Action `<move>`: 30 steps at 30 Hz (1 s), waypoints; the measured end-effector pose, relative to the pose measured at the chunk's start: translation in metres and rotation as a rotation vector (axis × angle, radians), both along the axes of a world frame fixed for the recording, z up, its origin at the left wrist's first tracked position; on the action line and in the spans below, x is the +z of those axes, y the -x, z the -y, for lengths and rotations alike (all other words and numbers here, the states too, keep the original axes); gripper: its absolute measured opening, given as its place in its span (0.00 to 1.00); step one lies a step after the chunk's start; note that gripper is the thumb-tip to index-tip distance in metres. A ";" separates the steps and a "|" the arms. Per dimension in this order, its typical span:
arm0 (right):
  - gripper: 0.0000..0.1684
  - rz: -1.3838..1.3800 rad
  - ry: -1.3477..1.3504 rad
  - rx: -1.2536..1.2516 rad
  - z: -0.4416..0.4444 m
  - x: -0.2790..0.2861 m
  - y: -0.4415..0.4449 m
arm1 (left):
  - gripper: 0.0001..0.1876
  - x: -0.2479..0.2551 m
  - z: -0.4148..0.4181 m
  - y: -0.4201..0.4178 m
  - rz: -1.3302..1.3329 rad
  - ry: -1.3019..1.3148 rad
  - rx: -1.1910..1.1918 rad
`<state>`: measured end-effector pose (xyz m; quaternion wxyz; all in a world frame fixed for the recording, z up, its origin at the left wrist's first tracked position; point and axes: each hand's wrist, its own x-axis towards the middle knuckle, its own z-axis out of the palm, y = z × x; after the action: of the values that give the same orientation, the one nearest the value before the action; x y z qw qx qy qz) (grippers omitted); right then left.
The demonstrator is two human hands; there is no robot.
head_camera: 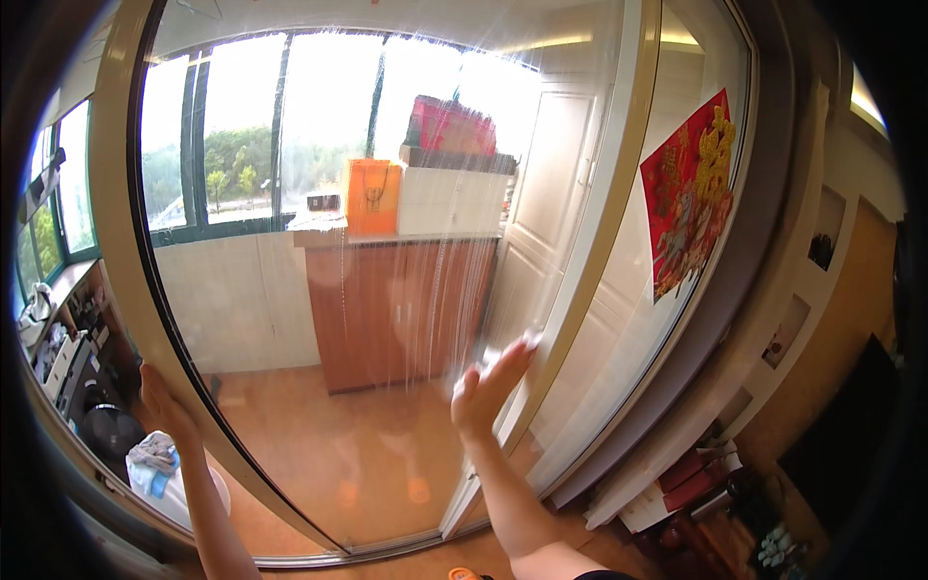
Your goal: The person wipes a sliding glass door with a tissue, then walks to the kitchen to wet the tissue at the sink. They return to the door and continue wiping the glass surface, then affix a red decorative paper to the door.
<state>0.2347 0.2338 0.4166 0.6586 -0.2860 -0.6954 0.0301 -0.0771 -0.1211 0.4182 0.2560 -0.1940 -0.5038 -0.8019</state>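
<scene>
A framed sliding glass door stands before me, its pane marked with white streaks and wet-looking runs. At the left frame member, my left hand holds the edge with the fingers partly hidden. My right hand presses a white cloth or wipe to the glass, close to the right frame member. Most of that white piece is hidden under the palm and fingers. Faint reflections of legs and orange footwear show low in the pane.
Behind the glass stands a reddish-brown cabinet bearing an orange bag and a white box. A red decorative poster hangs on the right pane. At lower left, a white tub has cloths on it. The floor track crosses below.
</scene>
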 end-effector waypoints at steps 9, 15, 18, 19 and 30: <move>0.46 -0.078 0.264 0.067 0.037 -0.156 0.007 | 0.25 0.013 -0.012 -0.012 -0.036 -0.016 0.103; 0.39 0.058 -0.347 -0.006 0.014 0.080 0.022 | 0.28 0.001 -0.014 -0.007 -0.057 0.013 0.115; 0.40 0.073 -0.527 0.050 0.028 0.191 0.028 | 0.28 0.011 -0.009 -0.016 -0.035 0.022 0.111; 0.40 0.162 -0.551 0.050 0.030 0.187 0.031 | 0.28 0.015 -0.014 -0.022 -0.026 0.006 0.103; 0.35 0.950 -1.628 0.015 0.057 -0.146 0.064 | 0.35 0.028 -0.014 -0.046 0.028 0.178 -0.032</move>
<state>0.1707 0.1770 0.2708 0.3032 0.2843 -0.7001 -0.5806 -0.0314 -0.1073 0.4465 0.2177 -0.2130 -0.5733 -0.7607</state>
